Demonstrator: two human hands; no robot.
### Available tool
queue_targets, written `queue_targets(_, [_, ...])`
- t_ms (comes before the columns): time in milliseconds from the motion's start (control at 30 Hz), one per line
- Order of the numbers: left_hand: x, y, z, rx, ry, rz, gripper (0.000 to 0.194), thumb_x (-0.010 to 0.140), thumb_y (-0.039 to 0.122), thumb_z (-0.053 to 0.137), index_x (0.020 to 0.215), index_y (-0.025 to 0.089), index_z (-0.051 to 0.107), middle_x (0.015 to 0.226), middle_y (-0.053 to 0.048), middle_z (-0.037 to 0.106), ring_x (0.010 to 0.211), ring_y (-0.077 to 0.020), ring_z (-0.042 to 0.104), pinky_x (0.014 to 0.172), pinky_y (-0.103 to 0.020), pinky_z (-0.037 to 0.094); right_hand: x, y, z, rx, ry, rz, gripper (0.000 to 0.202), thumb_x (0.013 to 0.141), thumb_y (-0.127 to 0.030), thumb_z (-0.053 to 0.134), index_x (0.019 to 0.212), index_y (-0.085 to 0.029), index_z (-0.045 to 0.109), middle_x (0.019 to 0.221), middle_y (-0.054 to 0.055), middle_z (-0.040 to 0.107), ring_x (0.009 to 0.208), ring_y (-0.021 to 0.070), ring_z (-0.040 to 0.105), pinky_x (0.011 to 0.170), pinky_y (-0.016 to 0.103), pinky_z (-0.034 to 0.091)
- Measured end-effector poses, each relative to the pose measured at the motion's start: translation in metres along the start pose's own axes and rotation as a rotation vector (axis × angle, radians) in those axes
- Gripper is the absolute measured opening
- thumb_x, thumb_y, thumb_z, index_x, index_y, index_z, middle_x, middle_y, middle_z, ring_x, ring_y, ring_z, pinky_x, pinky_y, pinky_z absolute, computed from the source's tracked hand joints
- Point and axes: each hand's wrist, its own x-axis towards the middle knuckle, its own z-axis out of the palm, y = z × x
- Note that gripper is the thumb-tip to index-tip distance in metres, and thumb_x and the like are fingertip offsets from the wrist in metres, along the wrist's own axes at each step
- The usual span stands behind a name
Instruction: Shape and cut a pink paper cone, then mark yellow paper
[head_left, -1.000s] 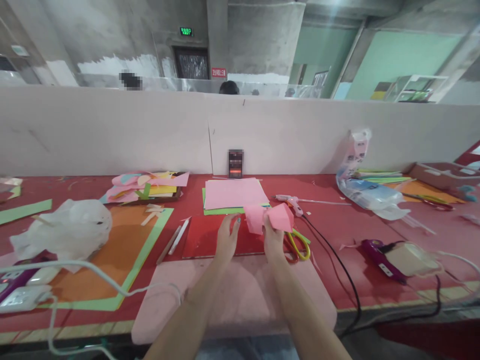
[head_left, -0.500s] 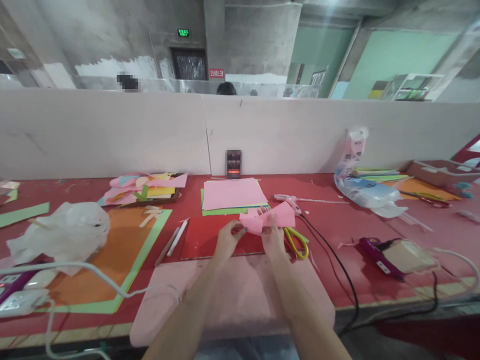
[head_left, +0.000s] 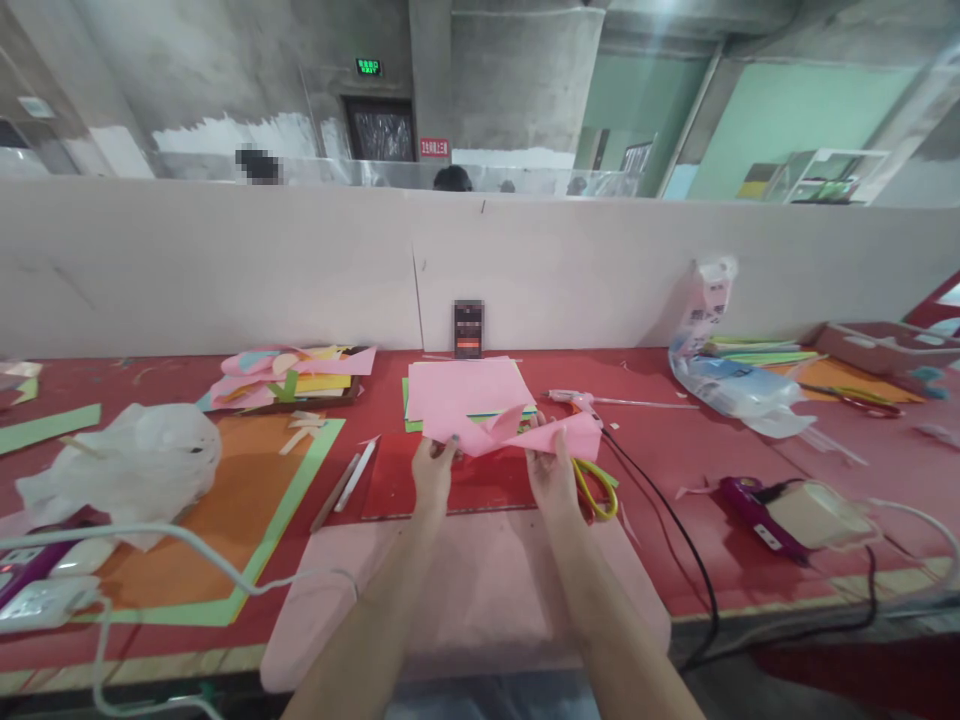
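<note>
A creased piece of pink paper [head_left: 501,432] stretches between my two hands, raised over a red board [head_left: 480,482]. My left hand [head_left: 433,475] pinches its left end between thumb and fingers. At the right end, my right hand [head_left: 553,472] grips the paper with the thumb on its near face. Close beside the right hand lie scissors with yellow handles [head_left: 596,490], their blades hidden. Behind the held paper is a stack of coloured sheets with a pink sheet [head_left: 471,380] on top. A pink glue gun [head_left: 574,398] rests to the right of that stack.
A white pen [head_left: 355,476] and a brown stick lie left of the board. Orange paper [head_left: 217,500], a crumpled white plastic bag [head_left: 127,460] and a cable are at left. At right are a purple power strip [head_left: 763,518] and a plastic package [head_left: 739,385]. A phone [head_left: 469,330] leans against the partition.
My hands have moved apart, the left one leftward. The pink paper, bunched and folded before, is now drawn out wider between them.
</note>
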Motion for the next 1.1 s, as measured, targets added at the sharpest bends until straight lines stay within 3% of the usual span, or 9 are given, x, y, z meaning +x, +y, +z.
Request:
queue_targets(67, [0.003, -0.003, -0.002, -0.093, 0.103, 0.014, 0.042, 0.069, 0.03, 0.062, 0.106, 0.014, 0.051, 0.099, -0.01, 0.061, 0.072, -0.015, 0.063, 0.068, -0.028, 0.051, -0.001, 0.0, 0.002, -0.011, -0.003, 0.03, 0.034, 0.079, -0.034, 0.056, 0.11, -0.02, 0.056, 0.117, 0.003, 0.059, 0.112, 0.0148, 0.05, 0.098, 0.03, 0.04])
queue_targets(133, [0.002, -0.002, -0.002, -0.104, 0.182, 0.074, 0.059, 0.071, 0.026, 0.062, 0.123, 0.019, 0.038, 0.126, -0.015, 0.046, 0.088, -0.0166, 0.062, 0.077, -0.029, 0.05, -0.003, 0.001, 0.004, -0.029, -0.01, 0.066, 0.034, 0.079, -0.033, 0.057, 0.11, -0.02, 0.056, 0.116, 0.003, 0.059, 0.112, 0.0149, 0.051, 0.097, 0.029, 0.042])
queue_targets(233, [-0.007, 0.009, -0.001, 0.049, 0.221, 0.228, 0.072, 0.075, 0.03, 0.06, 0.134, 0.025, 0.02, 0.143, -0.013, 0.02, 0.111, -0.0208, 0.05, 0.089, -0.03, 0.045, -0.005, 0.002, 0.008, -0.053, -0.003, 0.113, 0.035, 0.078, -0.034, 0.057, 0.11, -0.019, 0.056, 0.116, 0.004, 0.059, 0.112, 0.0149, 0.051, 0.096, 0.028, 0.042])
queue_targets(367, [-0.024, 0.03, 0.001, 0.434, 0.255, 0.505, 0.057, 0.077, 0.033, 0.057, 0.129, 0.024, 0.036, 0.146, -0.008, 0.009, 0.133, -0.0258, 0.013, 0.105, -0.04, 0.025, -0.006, 0.003, 0.01, -0.084, -0.017, 0.117, 0.036, 0.077, -0.036, 0.058, 0.11, -0.019, 0.056, 0.119, 0.004, 0.058, 0.114, 0.0155, 0.049, 0.096, 0.03, 0.042])
queue_targets(467, [-0.032, 0.034, 0.004, 0.51, 0.064, 0.609, 0.03, 0.083, 0.03, 0.048, 0.111, 0.022, 0.054, 0.134, -0.008, 0.038, 0.126, -0.0217, 0.031, 0.104, -0.038, 0.026, -0.007, 0.003, 0.012, -0.106, -0.03, 0.12, 0.037, 0.077, -0.037, 0.057, 0.11, -0.02, 0.056, 0.117, 0.004, 0.058, 0.113, 0.0161, 0.05, 0.095, 0.031, 0.043])
queue_targets(533, [-0.034, 0.029, 0.007, 0.481, -0.16, 0.553, 0.026, 0.085, 0.03, 0.044, 0.106, 0.022, 0.057, 0.115, -0.007, 0.057, 0.11, -0.0181, 0.05, 0.097, -0.035, 0.037, -0.007, 0.003, 0.013, -0.116, -0.013, 0.123, 0.035, 0.077, -0.036, 0.058, 0.108, -0.021, 0.056, 0.113, 0.004, 0.061, 0.11, 0.0161, 0.052, 0.093, 0.032, 0.044])
queue_targets(633, [-0.034, 0.018, 0.013, 0.4, -0.357, 0.39, 0.026, 0.085, 0.034, 0.044, 0.101, 0.02, 0.058, 0.098, -0.005, 0.065, 0.092, -0.0173, 0.061, 0.084, -0.032, 0.046, -0.008, 0.003, 0.015, -0.129, -0.02, 0.12, 0.031, 0.075, -0.035, 0.059, 0.102, -0.02, 0.058, 0.107, 0.004, 0.064, 0.104, 0.016, 0.057, 0.089, 0.031, 0.047])
queue_targets(800, [-0.03, 0.012, 0.016, 0.235, -0.459, 0.188, 0.024, 0.081, 0.038, 0.048, 0.086, 0.018, 0.06, 0.072, -0.003, 0.068, 0.069, -0.0172, 0.065, 0.07, -0.031, 0.051, -0.009, 0.005, 0.018, -0.144, -0.054, 0.113, 0.029, 0.071, -0.03, 0.063, 0.099, -0.022, 0.057, 0.096, 0.002, 0.066, 0.094, 0.0152, 0.061, 0.078, 0.029, 0.052])
queue_targets(1100, [-0.03, 0.015, 0.019, 0.015, -0.476, -0.096, 0.024, 0.071, 0.04, 0.058, 0.074, 0.017, 0.057, 0.063, -0.004, 0.068, 0.062, -0.0198, 0.065, 0.065, -0.035, 0.053, -0.01, 0.006, 0.017, -0.155, -0.058, 0.118, 0.025, 0.07, -0.026, 0.064, 0.094, -0.023, 0.058, 0.092, 0.001, 0.067, 0.091, 0.0145, 0.061, 0.079, 0.028, 0.051])
